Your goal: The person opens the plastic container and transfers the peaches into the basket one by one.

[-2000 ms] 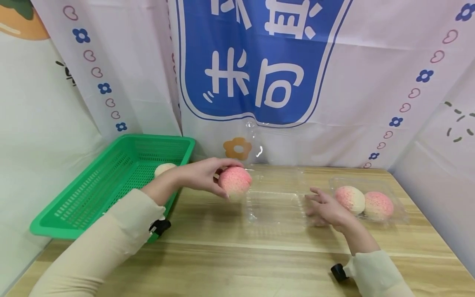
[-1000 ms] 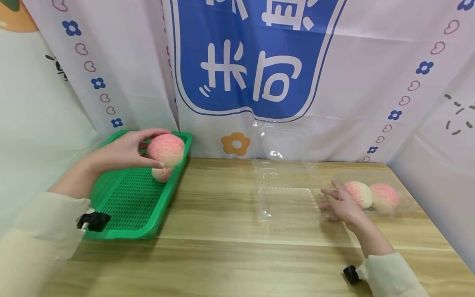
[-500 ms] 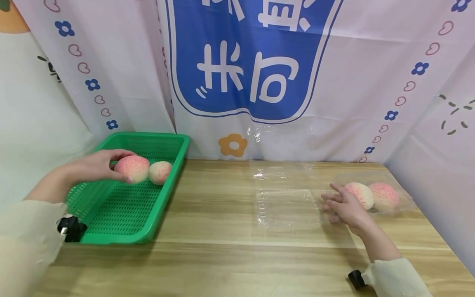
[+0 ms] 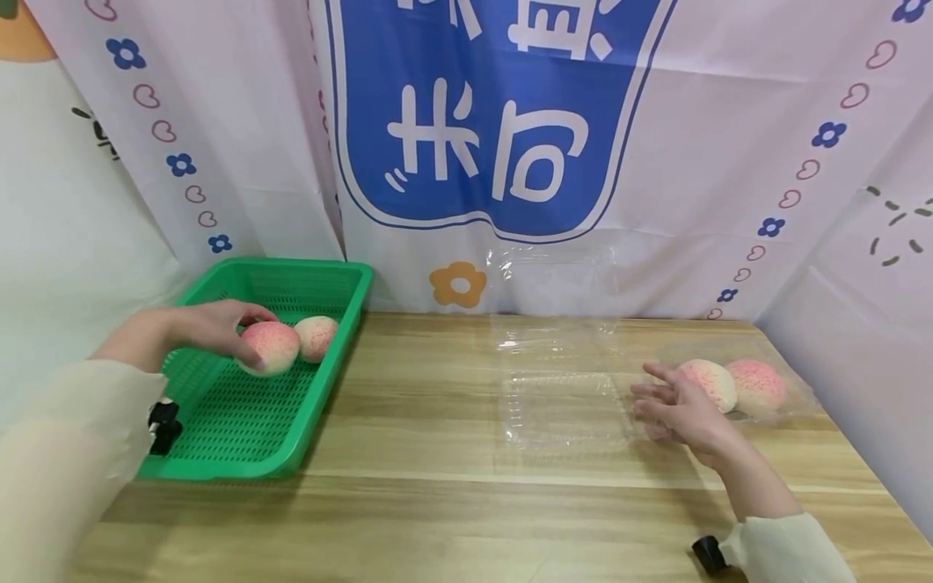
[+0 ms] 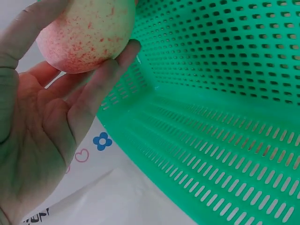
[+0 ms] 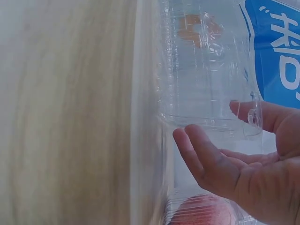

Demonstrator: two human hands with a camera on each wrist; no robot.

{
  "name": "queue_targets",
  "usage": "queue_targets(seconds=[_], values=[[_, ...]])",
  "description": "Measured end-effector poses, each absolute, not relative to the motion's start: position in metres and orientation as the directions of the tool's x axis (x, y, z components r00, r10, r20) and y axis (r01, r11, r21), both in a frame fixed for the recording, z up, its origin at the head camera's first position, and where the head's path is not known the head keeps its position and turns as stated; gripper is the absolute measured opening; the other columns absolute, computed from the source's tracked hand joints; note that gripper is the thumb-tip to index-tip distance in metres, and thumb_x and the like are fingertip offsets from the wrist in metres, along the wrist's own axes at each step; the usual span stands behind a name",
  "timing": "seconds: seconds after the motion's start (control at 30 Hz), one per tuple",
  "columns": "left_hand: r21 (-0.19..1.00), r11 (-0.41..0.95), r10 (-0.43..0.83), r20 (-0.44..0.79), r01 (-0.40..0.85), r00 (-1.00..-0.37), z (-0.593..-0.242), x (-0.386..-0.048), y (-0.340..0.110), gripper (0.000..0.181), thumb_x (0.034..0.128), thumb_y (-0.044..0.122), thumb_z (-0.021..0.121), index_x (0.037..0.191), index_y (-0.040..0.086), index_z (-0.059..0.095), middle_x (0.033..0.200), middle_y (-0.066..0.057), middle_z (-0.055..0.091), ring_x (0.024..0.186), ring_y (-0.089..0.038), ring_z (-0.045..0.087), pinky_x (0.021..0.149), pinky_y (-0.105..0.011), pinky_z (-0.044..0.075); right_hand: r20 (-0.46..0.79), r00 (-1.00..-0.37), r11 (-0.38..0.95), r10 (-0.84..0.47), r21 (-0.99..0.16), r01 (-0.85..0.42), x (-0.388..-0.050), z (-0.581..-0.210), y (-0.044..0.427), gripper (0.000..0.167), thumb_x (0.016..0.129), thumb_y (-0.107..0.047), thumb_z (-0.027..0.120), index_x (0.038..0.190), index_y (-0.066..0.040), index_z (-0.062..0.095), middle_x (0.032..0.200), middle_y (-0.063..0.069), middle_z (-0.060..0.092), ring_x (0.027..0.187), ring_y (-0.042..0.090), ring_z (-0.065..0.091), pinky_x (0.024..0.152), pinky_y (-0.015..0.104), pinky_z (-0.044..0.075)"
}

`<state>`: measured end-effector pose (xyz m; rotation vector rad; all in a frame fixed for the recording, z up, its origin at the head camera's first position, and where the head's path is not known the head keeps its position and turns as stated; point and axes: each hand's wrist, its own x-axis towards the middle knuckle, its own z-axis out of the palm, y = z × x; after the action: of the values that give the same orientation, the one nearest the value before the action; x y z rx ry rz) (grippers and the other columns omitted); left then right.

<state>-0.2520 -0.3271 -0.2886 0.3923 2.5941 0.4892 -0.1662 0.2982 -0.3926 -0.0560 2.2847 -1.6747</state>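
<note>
Pink ball [image 4: 274, 348] in left hand [image 4: 215, 325].

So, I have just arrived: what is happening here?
A person's left hand holds a pink-and-cream ball at the green basket, beside another ball lying in it. The right hand is at the right edge of an open clear container with no ball inside. Farther right, two balls sit in a second clear container.

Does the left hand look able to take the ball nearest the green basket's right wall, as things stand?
Probably not at once: the left hand holds one pink-and-cream ball, and in the head view that ball lies between the hand and the second ball.
</note>
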Motion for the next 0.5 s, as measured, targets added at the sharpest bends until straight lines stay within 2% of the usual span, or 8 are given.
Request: queue_targets(seconds=[0.27,0.37,0.5], values=[[0.444,0.890,0.346,-0.512,0.103,-0.786,-0.295,-0.252,-0.328,0.076,0.0817,0.017,0.078,0.141,-0.009,0.038,0.127,-0.028,0.051,0.105,-0.029,0.055,0.080,-0.038,0.055,-0.211,-0.948,0.323,-0.236,-0.938,0.128,-0.163,-0.392,0.300,0.080,0.100,-0.011,0.057,0.157,0.003,0.003,0.153,0.037,0.029,0.111,0.013,0.062,0.070,0.026,0.057],[0.455,0.887,0.348,-0.554,0.076,-0.756,-0.297,-0.253,-0.326,0.077,0.0824,0.014,0.076,0.142,-0.011,0.035,0.128,-0.030,0.049,0.107,-0.030,0.054,0.083,-0.041,0.056,-0.196,-0.951,0.335,-0.241,-0.936,0.108,-0.163,-0.391,0.300,0.080,0.100,-0.013,0.058,0.157,0.003,0.005,0.153,0.037,0.029,0.116,0.020,0.062,0.072,0.027,0.057],[0.454,0.890,0.340,-0.595,0.044,-0.729,-0.299,-0.259,-0.318,0.079,0.0816,0.013,0.076,0.142,-0.011,0.032,0.130,-0.031,0.046,0.109,-0.032,0.052,0.086,-0.042,0.056,-0.168,-0.955,0.365,-0.244,-0.928,0.071,-0.161,-0.390,0.302,0.079,0.101,-0.018,0.058,0.157,0.003,0.007,0.154,0.036,0.029,0.125,0.039,0.056,0.079,0.031,0.058]])
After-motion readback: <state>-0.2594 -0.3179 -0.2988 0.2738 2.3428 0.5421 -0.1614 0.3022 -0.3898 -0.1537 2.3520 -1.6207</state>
